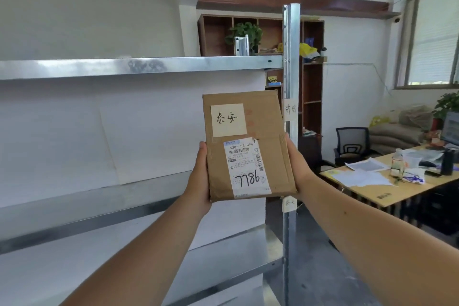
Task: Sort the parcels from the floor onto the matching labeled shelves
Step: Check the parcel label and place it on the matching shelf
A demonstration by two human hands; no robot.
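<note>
Centre of frame: brown cardboard parcel [248, 144] held upright, face toward the camera. Left hand [200, 176] gripping the lower left edge, right hand [296, 164] gripping the lower right edge; fingers hidden behind the box. On the parcel face: cream handwritten note [228, 120] at upper left, white shipping label [247, 167] below it with "7786" in black marker.

Behind and left: metal shelving. Top shelf [139, 66] crossing the upper left of frame, middle shelf [94, 213] running behind the left forearm, lower shelf [233, 251] at bottom centre. White wall visible through the bays. Upright post [290, 57] just right of the parcel, its middle part partly covered by the parcel's right edge. Two paper tags on the post: upper tag [290, 109] beside the parcel's top right corner, lower tag [289, 203] just under the parcel's bottom right corner; writing on the lower one hard to read.

Further back, upper centre: brown cabinet [216, 32] with a green plant [244, 32]. Right of frame: desk [387, 189] strewn with papers, bottle [397, 163], black chair [351, 143], window [434, 42] at upper right.
</note>
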